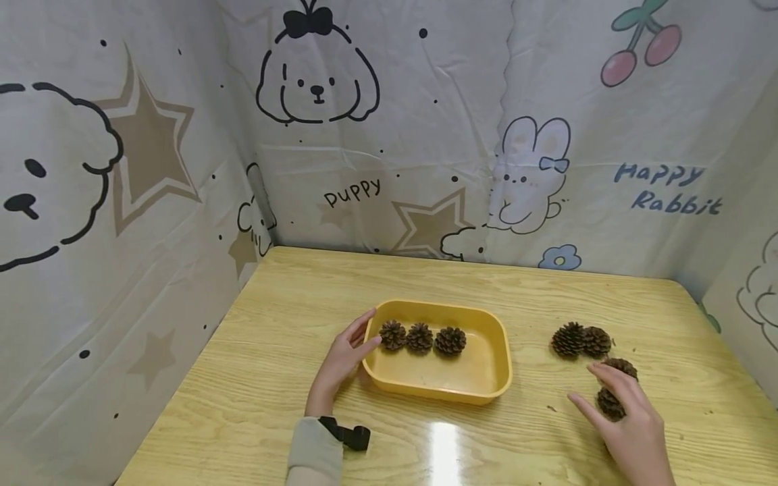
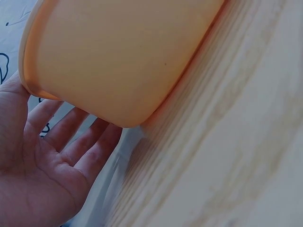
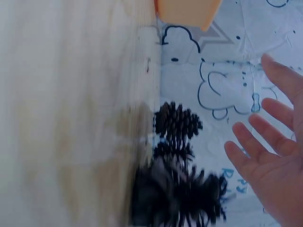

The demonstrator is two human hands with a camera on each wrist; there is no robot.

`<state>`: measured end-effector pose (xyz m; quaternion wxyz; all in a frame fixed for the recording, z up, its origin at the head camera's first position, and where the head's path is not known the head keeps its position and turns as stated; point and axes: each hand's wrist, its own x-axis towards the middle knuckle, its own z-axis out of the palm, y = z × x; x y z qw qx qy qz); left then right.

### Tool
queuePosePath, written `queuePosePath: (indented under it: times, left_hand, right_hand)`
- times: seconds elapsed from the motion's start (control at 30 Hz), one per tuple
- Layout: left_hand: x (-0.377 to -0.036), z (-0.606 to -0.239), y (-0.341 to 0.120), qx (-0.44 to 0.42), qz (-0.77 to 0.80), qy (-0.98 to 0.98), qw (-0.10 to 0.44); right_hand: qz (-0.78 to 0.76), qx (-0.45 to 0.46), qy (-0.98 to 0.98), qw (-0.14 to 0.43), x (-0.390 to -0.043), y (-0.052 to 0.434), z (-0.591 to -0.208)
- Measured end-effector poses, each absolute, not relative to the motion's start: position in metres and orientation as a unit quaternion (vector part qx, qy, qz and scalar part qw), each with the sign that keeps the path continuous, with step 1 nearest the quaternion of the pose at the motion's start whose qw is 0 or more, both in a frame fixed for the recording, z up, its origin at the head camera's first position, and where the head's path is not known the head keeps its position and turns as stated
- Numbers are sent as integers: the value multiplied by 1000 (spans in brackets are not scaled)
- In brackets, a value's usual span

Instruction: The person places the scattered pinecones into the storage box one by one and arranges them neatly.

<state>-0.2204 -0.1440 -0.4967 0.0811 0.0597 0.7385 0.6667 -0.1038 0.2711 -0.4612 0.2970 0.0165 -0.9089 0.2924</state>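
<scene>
A yellow tray (image 1: 495, 378) sits mid-table with three pine cones (image 1: 419, 337) in a row along its far side. My left hand (image 1: 367, 331) rests with straight fingers against the tray's left end; in the left wrist view the open palm (image 2: 52, 161) lies beside the tray wall (image 2: 123, 61). Several more pine cones (image 1: 568, 339) lie loose on the table to the right. My right hand (image 1: 598, 391) hovers over the nearest of them (image 1: 610, 403), holding nothing. The right wrist view shows its fingers (image 3: 258, 142) spread apart, clear of the blurred cones (image 3: 177, 124).
The wooden table (image 1: 273, 351) is walled on three sides by a printed cartoon cloth (image 1: 425, 135). A black strap (image 1: 346, 434) sits at my left wrist. Bare wood lies left of and in front of the tray.
</scene>
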Motion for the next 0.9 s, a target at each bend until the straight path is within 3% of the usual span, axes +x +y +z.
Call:
queuePosePath:
  times: [0.3, 0.4, 0.5, 0.8, 0.9]
  left_hand:
    - [-220, -494, -145, 63, 667, 738, 78]
    - [-220, -495, -144, 67, 666, 739, 77]
    - [-220, -497, -144, 71, 666, 739, 74]
    - [-220, -496, -144, 71, 669, 735, 78]
    - [-219, -495, -144, 68, 669, 736, 78]
  right_hand:
    - [269, -56, -917, 289, -79, 291, -473]
    - [272, -92, -922, 261, -72, 299, -478]
    - [274, -121, -935, 188, -69, 310, -480]
    - [295, -150, -938, -103, -76, 343, -488]
    - [290, -131, -940, -126, -77, 347, -491]
